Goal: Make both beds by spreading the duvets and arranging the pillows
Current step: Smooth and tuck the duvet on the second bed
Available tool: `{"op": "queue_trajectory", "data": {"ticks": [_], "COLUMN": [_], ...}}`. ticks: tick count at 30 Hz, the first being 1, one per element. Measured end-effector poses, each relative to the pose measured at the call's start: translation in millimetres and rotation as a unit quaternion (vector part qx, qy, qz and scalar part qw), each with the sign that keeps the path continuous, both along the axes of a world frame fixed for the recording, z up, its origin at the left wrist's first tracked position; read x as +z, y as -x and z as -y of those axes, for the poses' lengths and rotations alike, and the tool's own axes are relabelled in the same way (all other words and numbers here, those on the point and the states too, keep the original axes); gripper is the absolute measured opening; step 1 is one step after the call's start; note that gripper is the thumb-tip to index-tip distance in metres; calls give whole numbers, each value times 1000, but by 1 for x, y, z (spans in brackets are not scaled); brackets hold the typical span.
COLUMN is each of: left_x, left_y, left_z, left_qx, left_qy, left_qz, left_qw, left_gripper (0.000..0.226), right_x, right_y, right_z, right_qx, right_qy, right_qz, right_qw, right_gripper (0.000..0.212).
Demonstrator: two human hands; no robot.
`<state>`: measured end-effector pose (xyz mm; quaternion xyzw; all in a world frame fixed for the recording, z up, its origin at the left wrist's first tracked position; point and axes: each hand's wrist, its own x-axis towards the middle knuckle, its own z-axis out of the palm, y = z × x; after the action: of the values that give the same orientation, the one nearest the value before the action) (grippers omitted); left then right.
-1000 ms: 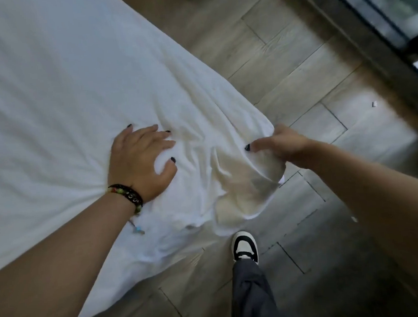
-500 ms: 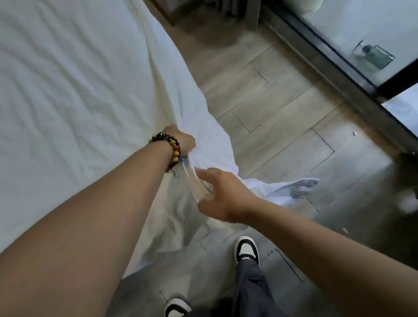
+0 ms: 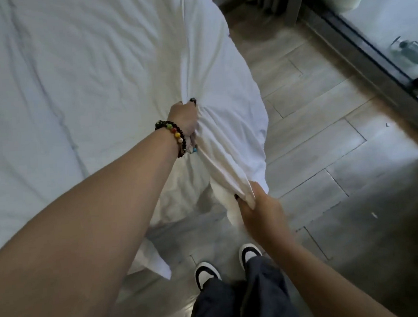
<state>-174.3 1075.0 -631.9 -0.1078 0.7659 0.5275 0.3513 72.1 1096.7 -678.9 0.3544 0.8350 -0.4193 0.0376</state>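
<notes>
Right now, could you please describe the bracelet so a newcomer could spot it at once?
Start from the big white duvet covering the bed, and find the left hand gripping its bunched edge. The bracelet circles that wrist: dark beads with several coloured ones, whereas the right hand's wrist is bare.

The bed [image 3: 58, 206] is covered by a wrinkled white duvet [image 3: 86, 80], whose corner hangs over the edge. The wood-look floor [image 3: 312, 131] is stood on by two black-and-white shoes [image 3: 207, 273].
</notes>
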Motion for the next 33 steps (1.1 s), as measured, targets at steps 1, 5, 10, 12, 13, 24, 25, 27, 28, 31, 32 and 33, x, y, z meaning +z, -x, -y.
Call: {"op": "queue_trajectory", "data": {"ticks": [1, 5, 10, 12, 13, 24, 25, 27, 28, 31, 32, 33], "left_x": [-3, -9, 12, 28, 33, 40, 42, 45, 48, 60, 65, 70], "left_y": [0, -4, -7, -8, -9, -21, -19, -14, -10, 4, 9, 12], "left_z": [7, 31, 34, 33, 34, 158, 180, 230, 256, 346, 380, 416], "left_qx": [4, 2, -31, -39, -65, -119, -128, -137, -137, -134, -136, -138], "left_qy": [8, 14, 72, 59, 66, 61, 51, 47, 53, 72, 73, 77], "left_qz": [-11, -28, -55, -66, -74, -128, -125, -130, -134, -163, -172, -180], "left_qw": [1000, 1000, 995, 995, 993, 983, 983, 981, 980, 975, 973, 971], "left_gripper": [25, 29, 25, 21, 25, 84, 84, 79, 76, 59, 52, 48], "right_x": [1, 2, 27, 39, 43, 42, 42, 46, 49, 58, 60, 62], "right_y": [0, -2, -7, -6, -3, 16, 14, 14, 17, 36, 43, 49], "right_z": [13, 48, 48, 45, 45, 161, 181, 224, 248, 328, 359, 391], "right_qx": [8, 61, 128, 150, 163, 294, 303, 331, 338, 359, 371, 386], "right_qy": [11, 52, -7, -34, -38, -13, -4, -10, -16, -31, -34, -30], "right_qz": [8, 17, -21, -23, -20, -11, -17, -8, 7, 39, 39, 40], "right_qw": [1000, 997, 992, 988, 986, 956, 953, 944, 941, 932, 927, 921], "right_gripper": [39, 34, 19, 28, 31, 33, 25, 16, 18, 38, 42, 43]}}
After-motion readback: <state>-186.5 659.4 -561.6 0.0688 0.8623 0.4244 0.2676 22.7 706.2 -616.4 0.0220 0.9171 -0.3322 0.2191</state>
